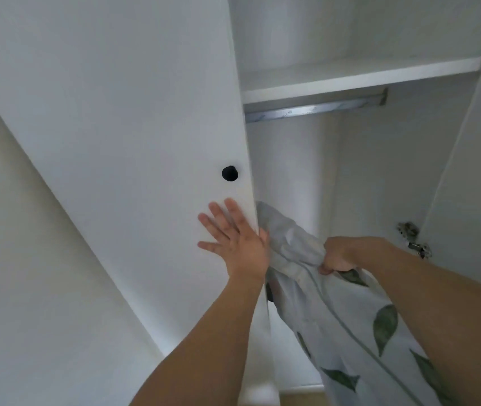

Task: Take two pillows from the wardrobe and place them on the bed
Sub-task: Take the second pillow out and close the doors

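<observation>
Beside wardrobe door, leaf-printed, perhaps crumpled, pillow

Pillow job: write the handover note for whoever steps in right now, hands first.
Left hand: open, fingers spread flat against the white wardrobe door, just below its black knob.
Right hand: grips a bunched corner of the leaf-print pillow, which hangs down in front of the open wardrobe.
Done: one pillow is in hand and out of the wardrobe.
Not in view: a second pillow and the bed. The shelf and rail show nothing on them.
Left: carry this pillow to the bed, fetch the second one, place it too.
</observation>
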Tool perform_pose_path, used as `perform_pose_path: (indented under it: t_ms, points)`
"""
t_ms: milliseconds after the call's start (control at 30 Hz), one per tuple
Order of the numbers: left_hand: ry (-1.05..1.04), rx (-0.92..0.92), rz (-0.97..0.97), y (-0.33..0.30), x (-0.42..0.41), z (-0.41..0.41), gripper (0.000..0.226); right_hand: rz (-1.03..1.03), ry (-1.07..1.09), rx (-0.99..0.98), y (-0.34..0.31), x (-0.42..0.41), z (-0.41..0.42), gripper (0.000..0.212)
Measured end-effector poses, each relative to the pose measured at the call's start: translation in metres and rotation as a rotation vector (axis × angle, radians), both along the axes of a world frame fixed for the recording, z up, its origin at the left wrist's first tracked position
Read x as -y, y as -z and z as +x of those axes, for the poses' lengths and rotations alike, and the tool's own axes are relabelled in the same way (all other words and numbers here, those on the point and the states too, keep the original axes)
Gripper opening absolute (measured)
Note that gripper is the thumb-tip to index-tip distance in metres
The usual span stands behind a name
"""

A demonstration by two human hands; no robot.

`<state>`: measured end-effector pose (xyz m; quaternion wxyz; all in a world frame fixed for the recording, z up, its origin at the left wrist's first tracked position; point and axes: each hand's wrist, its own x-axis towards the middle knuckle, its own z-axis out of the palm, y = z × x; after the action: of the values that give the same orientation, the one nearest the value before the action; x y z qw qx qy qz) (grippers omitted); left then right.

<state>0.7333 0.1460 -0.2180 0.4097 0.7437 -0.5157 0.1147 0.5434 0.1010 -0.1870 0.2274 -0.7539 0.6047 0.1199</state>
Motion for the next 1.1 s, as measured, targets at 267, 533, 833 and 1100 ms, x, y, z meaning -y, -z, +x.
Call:
perform_pose_path:
  t_ms: [267,533,833,1100]
  points:
    - [0.028,-0.073,0.007,-0.005,0.048,0.002,0.101,0.017,0.168,-0.031,0.003,0.009,-0.003,0.070]
    - [0.079,-0.069,0.009,0.000,0.063,0.006,0.087,0.015,0.273,-0.082,0.020,-0.011,-0.012,0.064]
    - [0.235,-0.050,0.180,0.018,0.026,-0.019,0.105,0.026,0.406,-0.135,0.006,-0.094,-0.054,0.055]
    - [0.675,0.137,0.202,0.001,-0.013,-0.112,0.085,0.090,0.638,-0.189,-0.015,-0.207,-0.121,0.055]
